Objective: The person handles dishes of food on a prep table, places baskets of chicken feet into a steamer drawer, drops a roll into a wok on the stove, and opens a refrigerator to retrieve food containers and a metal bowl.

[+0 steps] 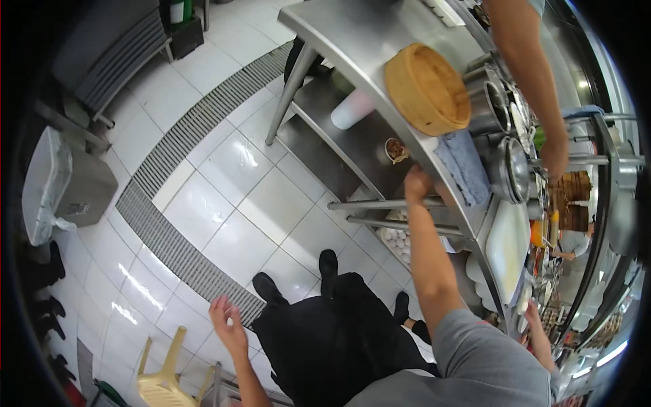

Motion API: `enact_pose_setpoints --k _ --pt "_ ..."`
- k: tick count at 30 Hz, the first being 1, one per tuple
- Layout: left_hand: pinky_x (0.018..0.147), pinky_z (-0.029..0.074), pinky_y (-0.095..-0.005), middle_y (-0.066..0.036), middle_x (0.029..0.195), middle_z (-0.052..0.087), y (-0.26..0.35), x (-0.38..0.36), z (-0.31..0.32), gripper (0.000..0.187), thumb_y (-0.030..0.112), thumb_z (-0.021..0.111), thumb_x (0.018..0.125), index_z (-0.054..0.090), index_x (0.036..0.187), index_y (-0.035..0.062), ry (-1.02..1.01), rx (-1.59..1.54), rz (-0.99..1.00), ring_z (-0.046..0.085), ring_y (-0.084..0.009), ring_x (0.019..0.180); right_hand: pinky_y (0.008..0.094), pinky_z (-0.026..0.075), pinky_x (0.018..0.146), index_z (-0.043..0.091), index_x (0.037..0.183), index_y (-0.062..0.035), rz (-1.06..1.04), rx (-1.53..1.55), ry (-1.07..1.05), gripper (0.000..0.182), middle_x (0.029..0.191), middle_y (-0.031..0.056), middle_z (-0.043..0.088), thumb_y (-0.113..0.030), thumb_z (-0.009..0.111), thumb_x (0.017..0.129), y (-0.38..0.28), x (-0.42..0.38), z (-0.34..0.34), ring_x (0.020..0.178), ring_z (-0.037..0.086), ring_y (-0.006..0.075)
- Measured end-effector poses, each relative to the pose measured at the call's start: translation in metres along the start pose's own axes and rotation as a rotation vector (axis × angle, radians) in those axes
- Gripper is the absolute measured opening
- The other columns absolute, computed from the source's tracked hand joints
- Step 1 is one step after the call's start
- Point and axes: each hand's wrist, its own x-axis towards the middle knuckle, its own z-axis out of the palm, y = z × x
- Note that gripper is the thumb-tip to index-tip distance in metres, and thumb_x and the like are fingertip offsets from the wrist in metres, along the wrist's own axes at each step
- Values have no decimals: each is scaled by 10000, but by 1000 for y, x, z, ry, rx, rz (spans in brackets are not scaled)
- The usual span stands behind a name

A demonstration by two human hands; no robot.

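My right hand [418,184] reaches in beneath the edge of the steel table [352,64], close to a small cup of brown bits [396,150] on the lower shelf [352,146]. Its fingers are turned away and partly hidden, so I cannot tell what they hold. Away from the table, my left hand [229,322] hangs over the floor with nothing in it, fingers loosely bent and apart. A bamboo steamer [428,89] sits on the tabletop above my right hand, beside a folded grey-blue towel [462,166].
Metal pots [489,107] and a white cutting board [508,247] line the table. White eggs [395,241] lie under it. Another person's arm [532,74] extends over the far side. A floor drain grate [203,108], a lidded bin [85,190] and a yellow plastic chair [166,380] are on the left.
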Motion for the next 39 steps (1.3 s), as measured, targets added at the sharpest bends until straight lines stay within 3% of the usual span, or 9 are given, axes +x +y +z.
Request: enact_pose_setpoints --k 3,7,9,13,18,27,32,37,39 --pt "847 518 -331 -134 1309 535 86 28 27 282 83 622 941 631 1216 21 -96 -46 143 617 -219 1024 482 467 887 719 922 13 245 260 -45 324 1032 230 694 -308 679 909 -90 -22 -72 993 627 408" --pt "847 514 -315 -125 1286 555 195 48 44 272 77 635 928 651 1194 26 -262 -165 192 626 -209 993 463 437 829 672 869 -32 159 439 -277 68 904 161 599 -92 683 839 -172 -53 -191 896 548 378" --pt "846 514 -310 -123 1284 559 241 54 48 277 74 637 926 650 1199 30 -304 -163 264 623 -203 997 439 427 792 675 873 -31 -34 421 -276 68 929 146 593 -83 691 832 -183 -73 -236 865 542 357" --pt "873 500 -333 -120 1285 564 330 69 65 292 62 637 918 649 1209 37 -375 -81 499 607 -221 1057 412 449 760 707 895 -53 -23 584 -488 167 894 108 639 -41 764 739 -196 -65 -346 850 562 318" --pt "896 484 -358 -123 1294 563 423 79 120 303 58 638 909 649 1211 33 -511 40 805 611 -251 1069 401 429 754 711 907 -68 133 562 -380 185 874 83 638 20 738 747 -171 -21 -455 824 568 299" --pt "982 455 -392 -155 1264 560 481 54 189 247 34 652 891 679 1135 7 -889 142 848 569 -310 1158 408 435 773 697 935 -58 430 119 90 204 889 112 633 30 703 752 -14 30 -444 858 571 316" --pt "964 465 -390 -163 1255 566 469 64 192 231 27 650 888 685 1115 0 -992 207 768 575 -306 1146 399 471 840 686 940 -54 468 161 51 207 951 116 632 29 706 751 47 26 -425 925 592 314" --pt "897 501 -366 -174 1239 571 471 82 191 200 11 633 891 687 1083 -9 -1028 261 830 582 -301 1137 408 513 912 701 1087 -54 675 -111 -351 402 1188 116 602 -294 724 766 40 67 -469 1054 586 316" --pt "829 513 -332 -140 1253 573 477 89 194 207 48 625 919 685 1113 5 -1069 223 770 614 -238 1021 420 502 928 689 1114 -52 724 -95 -275 435 1193 135 601 -323 726 776 33 92 -461 1078 578 321"
